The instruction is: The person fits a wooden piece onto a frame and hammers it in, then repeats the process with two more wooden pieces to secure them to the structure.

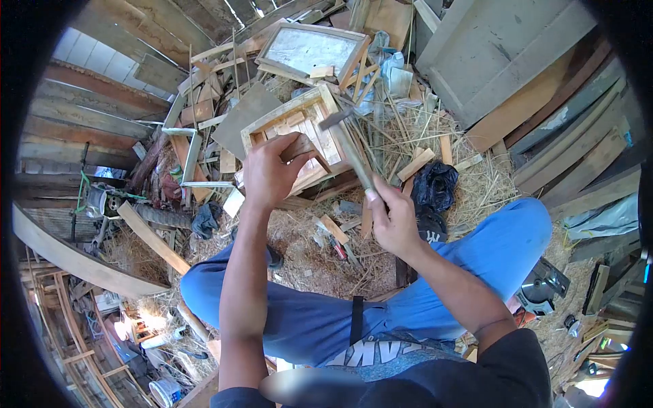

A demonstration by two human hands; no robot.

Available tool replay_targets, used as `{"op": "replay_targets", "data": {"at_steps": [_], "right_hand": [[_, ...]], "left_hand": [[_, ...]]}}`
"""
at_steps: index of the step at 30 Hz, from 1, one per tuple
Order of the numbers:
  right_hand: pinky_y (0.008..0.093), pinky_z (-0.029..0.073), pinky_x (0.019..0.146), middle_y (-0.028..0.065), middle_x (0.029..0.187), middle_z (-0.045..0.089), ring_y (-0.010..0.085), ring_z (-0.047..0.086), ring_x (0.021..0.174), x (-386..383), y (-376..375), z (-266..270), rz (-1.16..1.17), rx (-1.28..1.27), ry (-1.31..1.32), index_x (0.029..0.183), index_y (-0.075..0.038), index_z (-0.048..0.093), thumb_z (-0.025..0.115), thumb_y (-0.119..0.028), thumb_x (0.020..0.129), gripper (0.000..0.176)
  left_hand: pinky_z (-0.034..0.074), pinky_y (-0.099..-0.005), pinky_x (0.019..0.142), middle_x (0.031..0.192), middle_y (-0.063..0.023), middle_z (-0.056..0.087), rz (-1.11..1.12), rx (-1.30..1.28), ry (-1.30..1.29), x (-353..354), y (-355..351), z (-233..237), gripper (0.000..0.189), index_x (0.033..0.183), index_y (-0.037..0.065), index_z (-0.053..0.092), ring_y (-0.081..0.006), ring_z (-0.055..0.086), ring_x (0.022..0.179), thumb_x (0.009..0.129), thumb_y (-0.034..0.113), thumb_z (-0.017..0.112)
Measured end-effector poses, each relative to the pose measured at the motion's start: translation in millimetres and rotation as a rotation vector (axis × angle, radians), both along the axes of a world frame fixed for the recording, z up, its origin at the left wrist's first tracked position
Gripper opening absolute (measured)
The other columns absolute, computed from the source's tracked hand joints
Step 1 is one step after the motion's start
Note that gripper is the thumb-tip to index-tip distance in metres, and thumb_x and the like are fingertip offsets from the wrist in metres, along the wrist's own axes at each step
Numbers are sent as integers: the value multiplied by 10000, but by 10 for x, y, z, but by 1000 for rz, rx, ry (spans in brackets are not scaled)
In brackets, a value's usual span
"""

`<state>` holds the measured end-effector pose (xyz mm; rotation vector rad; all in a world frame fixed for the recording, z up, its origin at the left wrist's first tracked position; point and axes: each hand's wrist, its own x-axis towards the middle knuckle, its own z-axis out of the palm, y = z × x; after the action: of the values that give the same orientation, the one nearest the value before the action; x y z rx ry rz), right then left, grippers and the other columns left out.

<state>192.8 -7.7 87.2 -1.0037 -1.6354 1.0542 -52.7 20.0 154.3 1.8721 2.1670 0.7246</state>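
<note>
My right hand (394,221) grips the wooden handle of a hammer (357,160). The hammer's metal head is raised over the right side of a shallow wooden box frame (255,130). Over the same frame, my left hand (272,170) is closed, with thumb and forefinger at a small brown wooden piece (320,160). That piece stands tilted inside the frame, and my fingers hide part of it. Lighter wood slats lie within the frame.
Behind the frame lies a framed pane (313,51) among scrap boards. A large grey panel (507,58) leans at right. A black plastic bag (435,185) and red-handled tool (339,249) lie on the straw. A circular saw (541,289) sits beyond my right knee.
</note>
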Motion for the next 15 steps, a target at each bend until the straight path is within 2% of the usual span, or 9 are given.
{"op": "replay_targets", "data": {"at_steps": [2,4,6,8,10,12,13,14,15], "right_hand": [[324,513,703,164,860,672,174,624,759,0,-32,36,-13,-118,68,1359,88,594,582,-82,1040,362],[312,519,708,140,845,663,147,617,762,-12,-51,20,-57,8,61,1391,69,579,568,-74,1047,373],[302,520,704,122,848,654,136,612,747,12,-27,-71,41,50,-35,1413,63,564,559,-74,1052,386],[310,528,707,125,910,677,152,621,733,20,-44,-81,64,-180,-59,1421,63,555,550,-79,1058,390],[309,530,716,123,894,675,150,623,737,20,-53,5,50,-242,-63,1417,54,563,544,-91,1062,384],[306,514,676,84,810,643,137,596,704,-28,-102,-84,-58,-173,108,1432,28,559,538,-102,1069,386],[275,470,602,33,765,584,94,544,655,-101,-35,-178,-25,108,65,1454,2,548,529,-127,1086,391],[275,470,602,33,765,584,94,544,655,-59,-43,-213,-27,113,66,1454,2,548,529,-127,1086,391],[262,454,580,15,773,577,79,530,646,-17,-43,-76,72,-66,23,1456,-4,547,522,-145,1094,389]], "left_hand": [[563,-433,770,963,-120,775,-24,9,15,23,-15,-2,437,1115,96,779,-331,735,881,802,389,861],[564,-434,759,952,-121,775,-22,12,15,22,-29,-10,435,1111,94,780,-334,735,863,801,389,862],[565,-434,748,941,-123,774,-35,27,20,10,-1,-1,434,1108,93,781,-337,735,846,800,389,863],[566,-434,730,924,-126,772,-14,5,-4,-32,-2,-29,422,1095,93,784,-342,735,826,802,387,862],[564,-438,730,920,-142,768,-19,12,21,30,5,35,418,1100,97,785,-343,737,831,803,381,862],[565,-434,733,924,-149,765,-9,-56,11,70,4,102,417,1100,100,786,-343,741,838,804,384,862],[565,-434,733,924,-149,765,-7,-56,10,43,-7,77,417,1100,100,786,-343,741,838,804,384,862],[563,-437,732,917,-151,765,-4,-41,-30,-8,-1,41,413,1097,102,786,-344,741,839,803,382,861],[561,-439,731,909,-152,764,-5,-26,-69,-22,19,39,408,1093,104,785,-346,741,841,803,380,861]]}}
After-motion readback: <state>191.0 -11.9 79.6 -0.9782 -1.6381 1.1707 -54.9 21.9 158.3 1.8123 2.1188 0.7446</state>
